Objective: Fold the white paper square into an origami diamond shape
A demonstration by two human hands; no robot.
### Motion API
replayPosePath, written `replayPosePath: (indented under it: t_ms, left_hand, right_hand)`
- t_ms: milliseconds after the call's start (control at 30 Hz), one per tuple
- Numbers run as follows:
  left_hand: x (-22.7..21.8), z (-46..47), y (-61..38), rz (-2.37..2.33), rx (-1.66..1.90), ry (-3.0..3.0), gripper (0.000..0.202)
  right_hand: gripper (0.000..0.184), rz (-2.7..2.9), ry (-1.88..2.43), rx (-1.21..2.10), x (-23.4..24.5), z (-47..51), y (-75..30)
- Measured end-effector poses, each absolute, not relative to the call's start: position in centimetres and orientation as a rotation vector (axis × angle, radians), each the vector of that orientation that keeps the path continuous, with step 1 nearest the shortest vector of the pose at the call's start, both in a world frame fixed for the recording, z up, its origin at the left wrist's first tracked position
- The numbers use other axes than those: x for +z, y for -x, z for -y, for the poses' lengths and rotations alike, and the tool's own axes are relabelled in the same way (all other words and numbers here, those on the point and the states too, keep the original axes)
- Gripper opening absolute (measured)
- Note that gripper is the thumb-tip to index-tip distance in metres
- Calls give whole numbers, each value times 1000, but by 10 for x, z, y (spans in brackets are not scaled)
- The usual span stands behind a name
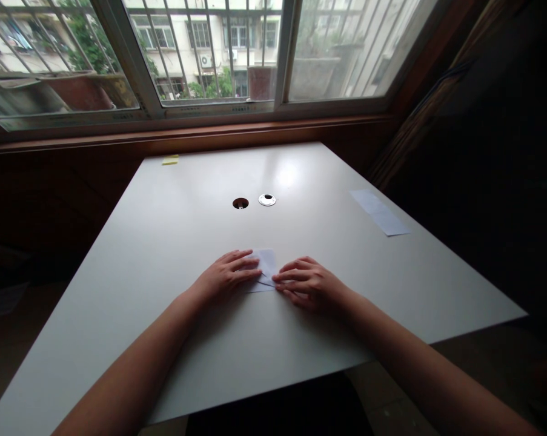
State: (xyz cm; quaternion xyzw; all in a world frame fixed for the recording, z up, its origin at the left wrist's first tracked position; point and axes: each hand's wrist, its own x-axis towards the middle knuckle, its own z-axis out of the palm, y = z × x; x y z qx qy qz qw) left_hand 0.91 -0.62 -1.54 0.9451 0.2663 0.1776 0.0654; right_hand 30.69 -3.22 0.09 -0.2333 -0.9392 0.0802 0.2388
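A small white sheet of paper (pixel 266 259) lies on the white table in front of me, with a folded flap and a crease near its lower edge. My left hand (pixel 229 272) rests over the paper's left side, its fingers stretched out and lying flat. At the lower right corner, my right hand (pixel 308 283) has its fingers bent together, the tips closed on the paper's edge. The left thumb and part of the paper's left side are hidden under the hand.
On the white table (pixel 177 212), a round hole (pixel 240 203) sits beside a silver ring-shaped cover (pixel 267 200). Another white paper strip (pixel 380 212) lies near the right edge. Yellow sticky notes (pixel 170 160) are at the far left corner. A barred window (pixel 218 54) stands behind.
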Motion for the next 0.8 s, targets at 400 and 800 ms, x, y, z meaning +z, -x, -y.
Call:
replayPosePath:
  t_ms: [400,800]
  left_hand:
    - [-10,11,-18,-874,571,-2828,31]
    - [-13,15,-20,-1106,439,-2869,39]
  right_hand:
    - [32,2613,653,185,-4,32,-306]
    - [37,2635,738,84,-3,33,-297]
